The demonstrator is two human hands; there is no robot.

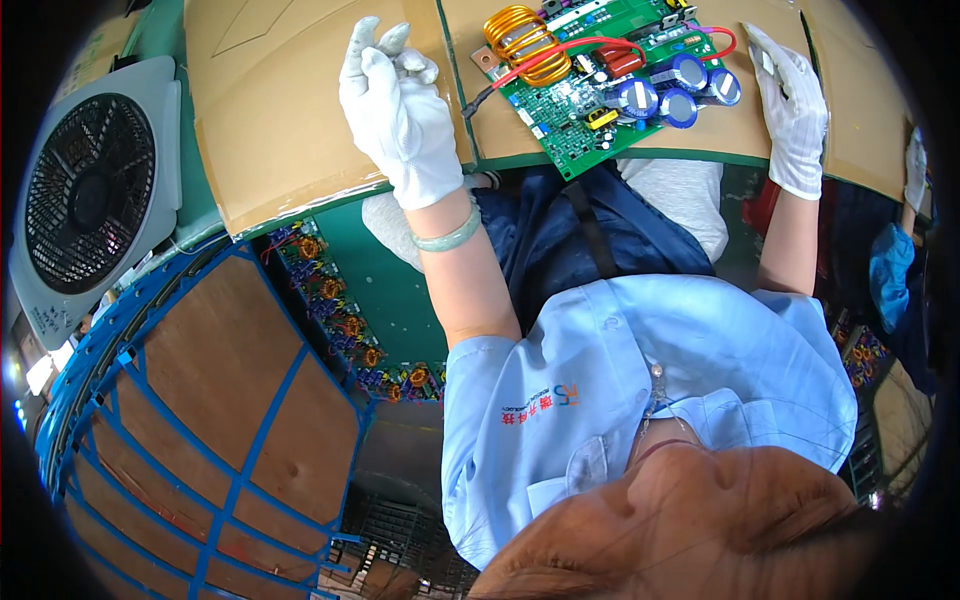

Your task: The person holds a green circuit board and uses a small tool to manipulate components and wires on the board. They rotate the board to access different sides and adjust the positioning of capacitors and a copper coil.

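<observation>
Green circuit board [562,112] — between gloved hands [408,125] [795,115]

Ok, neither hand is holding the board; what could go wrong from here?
The board's lower corner appears to jut past the table edge, so a bump from below could shift it. The red wire's black end sticks out toward the left hand, which might snag it.

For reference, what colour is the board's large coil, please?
The coil is golden orange; see the head view.
</observation>
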